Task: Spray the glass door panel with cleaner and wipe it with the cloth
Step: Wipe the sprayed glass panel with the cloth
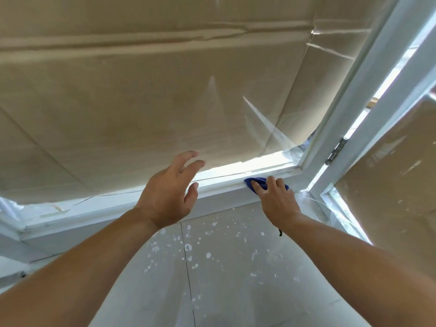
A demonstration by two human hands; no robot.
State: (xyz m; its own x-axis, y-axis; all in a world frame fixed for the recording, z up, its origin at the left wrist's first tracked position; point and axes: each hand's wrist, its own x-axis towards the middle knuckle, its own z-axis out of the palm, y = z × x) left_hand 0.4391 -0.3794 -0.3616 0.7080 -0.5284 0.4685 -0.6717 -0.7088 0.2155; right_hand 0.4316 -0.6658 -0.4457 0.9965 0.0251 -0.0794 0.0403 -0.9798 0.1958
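The glass door panel (236, 165) fills the upper view, most of it covered by brown paper (141, 102) with only a bright strip of glass bare along its bottom. My right hand (276, 201) presses a blue cloth (257, 181) against the white lower frame rail (219, 182) near the right corner. My left hand (169, 192) hovers with spread, relaxed fingers at the paper's lower edge, holding nothing. No spray bottle is in view.
A second white-framed door leaf (387, 175), also papered, stands open at the right, with a metal hinge (336, 151) between the frames. Clear plastic film (313, 199) hangs at the corner. Grey floor tiles (224, 267) below are speckled with white paint.
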